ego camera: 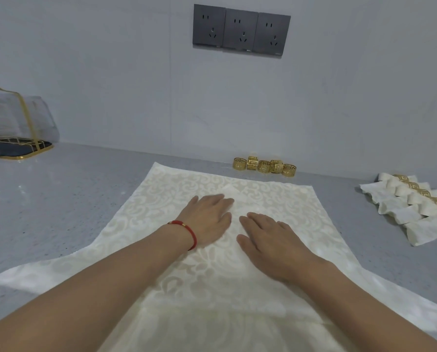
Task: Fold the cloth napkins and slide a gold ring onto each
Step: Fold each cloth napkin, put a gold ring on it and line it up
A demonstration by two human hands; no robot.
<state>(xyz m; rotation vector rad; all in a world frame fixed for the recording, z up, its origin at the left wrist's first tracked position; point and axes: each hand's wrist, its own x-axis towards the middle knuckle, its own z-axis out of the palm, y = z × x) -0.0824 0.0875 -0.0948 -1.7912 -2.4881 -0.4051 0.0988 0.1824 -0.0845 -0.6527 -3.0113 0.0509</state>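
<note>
A cream damask napkin [275,199] lies spread flat on the grey counter [59,212], one corner pointing left. My left hand [207,219], with a red cord on the wrist, presses flat on the cloth's middle. Just right of it, my right hand [270,240] also lies flat on the cloth, fingers straight. Several loose gold rings [264,166] stand in a row at the wall behind the napkin. At the right edge lie several folded napkins with gold rings on them [415,204].
A gold-framed holder with a clear cover [14,123] stands at the back left on the counter. Three dark wall sockets [241,30] sit above on the pale wall. The counter's near edge is hidden under the cloth.
</note>
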